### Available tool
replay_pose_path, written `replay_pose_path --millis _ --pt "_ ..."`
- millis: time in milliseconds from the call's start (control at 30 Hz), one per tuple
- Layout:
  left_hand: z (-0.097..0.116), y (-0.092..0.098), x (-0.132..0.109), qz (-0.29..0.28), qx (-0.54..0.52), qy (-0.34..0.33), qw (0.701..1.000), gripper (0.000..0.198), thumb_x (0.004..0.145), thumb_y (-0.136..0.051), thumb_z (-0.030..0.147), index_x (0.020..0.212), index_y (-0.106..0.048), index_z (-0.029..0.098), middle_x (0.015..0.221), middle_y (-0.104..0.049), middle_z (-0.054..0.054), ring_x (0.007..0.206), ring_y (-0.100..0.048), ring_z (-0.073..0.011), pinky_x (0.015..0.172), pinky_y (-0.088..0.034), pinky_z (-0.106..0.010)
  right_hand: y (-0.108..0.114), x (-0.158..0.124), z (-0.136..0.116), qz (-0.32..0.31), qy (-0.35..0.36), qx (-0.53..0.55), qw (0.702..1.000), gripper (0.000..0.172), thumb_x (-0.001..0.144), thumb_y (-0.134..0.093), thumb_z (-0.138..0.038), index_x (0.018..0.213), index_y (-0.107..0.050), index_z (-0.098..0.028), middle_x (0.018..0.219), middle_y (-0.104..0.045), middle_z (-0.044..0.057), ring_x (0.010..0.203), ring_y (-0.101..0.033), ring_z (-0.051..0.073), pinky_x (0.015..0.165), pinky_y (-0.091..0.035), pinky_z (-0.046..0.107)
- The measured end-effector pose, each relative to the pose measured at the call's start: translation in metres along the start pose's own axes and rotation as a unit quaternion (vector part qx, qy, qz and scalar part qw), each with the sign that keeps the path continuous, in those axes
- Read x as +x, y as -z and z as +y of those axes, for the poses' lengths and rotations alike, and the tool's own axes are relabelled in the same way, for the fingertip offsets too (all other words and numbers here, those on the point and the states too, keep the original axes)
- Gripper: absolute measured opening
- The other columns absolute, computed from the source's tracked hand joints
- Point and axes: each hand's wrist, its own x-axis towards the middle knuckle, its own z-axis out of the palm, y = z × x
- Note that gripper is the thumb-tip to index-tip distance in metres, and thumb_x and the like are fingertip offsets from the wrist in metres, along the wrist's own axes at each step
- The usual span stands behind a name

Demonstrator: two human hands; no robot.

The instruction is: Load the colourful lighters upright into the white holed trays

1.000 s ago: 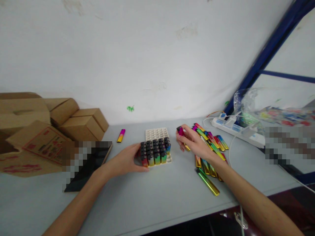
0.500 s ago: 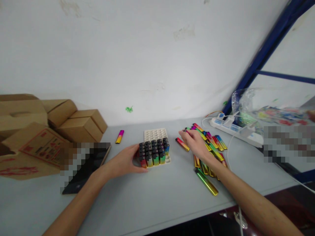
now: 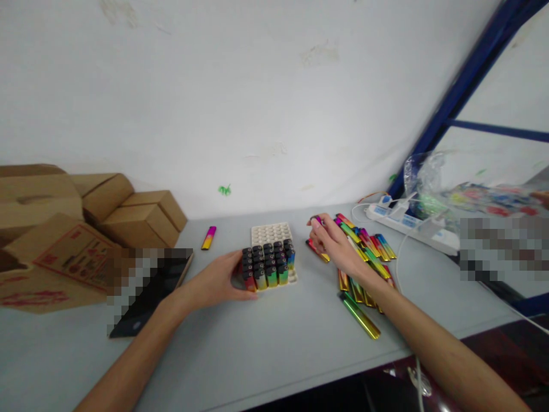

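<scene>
The right hand (image 3: 337, 243) pinches one purple lighter (image 3: 317, 220) between thumb and fingers, just left of a messy pile of shiny lighters (image 3: 373, 252) on the table (image 3: 274, 349). The left hand (image 3: 214, 278) is spread wide at the left side of the standing lighters (image 3: 266, 266), its thumb by their near corner; some fingertips are hidden. Those lighters stand close together in the near part of a white tray (image 3: 271, 233), black tops up. Each lighter looks light and stiff, like hard plastic. The shiny sides look smooth, so they may slip. The best place to hold one is the two flat sides, just under the black top, with a soft squeeze. A hard drop might crack it.
</scene>
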Motion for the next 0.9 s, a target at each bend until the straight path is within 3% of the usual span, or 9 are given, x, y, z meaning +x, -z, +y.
replay_pose_path --millis 100,233,333,433,533,633,767,900 --pt "0.001 0.001 0.000 0.000 -0.005 -0.004 1.000 0.059 0.067 -0.088 0.052 0.114 -0.070 0.020 0.118 -0.078 -0.009 0.106 -0.072 -0.0331 0.090 -0.059 -0.038 0.002 0.000 -0.004 -0.043 0.024 0.013 0.999 0.033 0.105 -0.048 -0.055 0.101 -0.057 -0.023 0.086 -0.060 0.001 0.074 -0.058 0.016 0.063 -0.049 0.028" --pt "0.002 0.001 0.000 -0.001 -0.016 -0.006 1.000 0.065 0.067 -0.089 0.051 0.120 -0.069 0.019 0.121 -0.077 -0.009 0.107 -0.071 -0.0327 0.094 -0.058 -0.040 0.010 0.000 -0.010 -0.047 0.099 -0.076 0.991 0.032 0.103 -0.060 -0.048 0.090 -0.071 -0.021 0.098 -0.066 0.008 0.096 -0.062 0.021 0.082 -0.053 0.033" --pt "0.000 0.000 0.000 -0.001 -0.004 -0.005 1.000 0.066 0.067 -0.089 0.052 0.120 -0.068 0.018 0.122 -0.076 -0.010 0.110 -0.070 -0.0333 0.098 -0.057 -0.041 0.018 0.000 -0.015 -0.115 0.106 -0.084 0.984 0.033 0.102 -0.062 -0.044 0.085 -0.074 -0.019 0.091 -0.069 0.007 0.086 -0.064 0.019 0.078 -0.052 0.033" --pt "-0.003 -0.002 0.000 -0.002 0.002 -0.009 1.000 0.068 0.067 -0.088 0.055 0.120 -0.067 0.019 0.125 -0.075 -0.011 0.114 -0.070 -0.0339 0.100 -0.056 -0.042 0.022 -0.003 -0.016 -0.165 0.084 -0.053 0.981 0.028 0.098 -0.069 -0.045 0.098 -0.078 -0.019 0.089 -0.074 0.006 0.078 -0.067 0.017 0.071 -0.053 0.031" --pt "-0.003 -0.002 0.000 0.006 0.001 -0.015 1.000 0.069 0.066 -0.088 0.055 0.122 -0.067 0.020 0.127 -0.075 -0.010 0.116 -0.069 -0.0341 0.102 -0.055 -0.042 0.018 -0.005 -0.013 -0.165 0.061 -0.033 0.984 0.032 0.091 -0.077 -0.046 0.110 -0.077 -0.020 0.093 -0.078 0.005 0.079 -0.071 0.017 0.072 -0.057 0.031" --pt "-0.001 -0.001 -0.001 0.007 -0.014 -0.013 1.000 0.067 0.067 -0.088 0.053 0.122 -0.068 0.020 0.126 -0.076 -0.009 0.113 -0.071 -0.0330 0.101 -0.056 -0.041 0.012 -0.005 -0.009 -0.179 0.050 -0.042 0.982 0.029 0.091 -0.078 -0.046 0.103 -0.077 -0.019 0.085 -0.078 0.003 0.076 -0.073 0.017 0.071 -0.058 0.029" --pt "0.000 -0.001 -0.001 0.004 -0.016 -0.008 1.000 0.068 0.066 -0.089 0.052 0.122 -0.067 0.019 0.124 -0.076 -0.008 0.110 -0.071 -0.0332 0.098 -0.057 -0.040 0.009 -0.003 -0.007 -0.175 0.075 -0.072 0.979 0.028 0.089 -0.081 -0.044 0.099 -0.078 -0.018 0.089 -0.078 0.005 0.071 -0.073 0.016 0.066 -0.058 0.027" --pt "0.000 -0.001 -0.002 0.003 -0.001 -0.009 1.000 0.067 0.068 -0.088 0.052 0.123 -0.066 0.018 0.128 -0.074 -0.009 0.112 -0.070 -0.0339 0.102 -0.055 -0.041 0.009 -0.003 -0.006 -0.190 0.110 -0.090 0.971 0.025 0.091 -0.078 -0.043 0.101 -0.077 -0.020 0.092 -0.078 0.004 0.076 -0.075 0.017 0.074 -0.061 0.029"
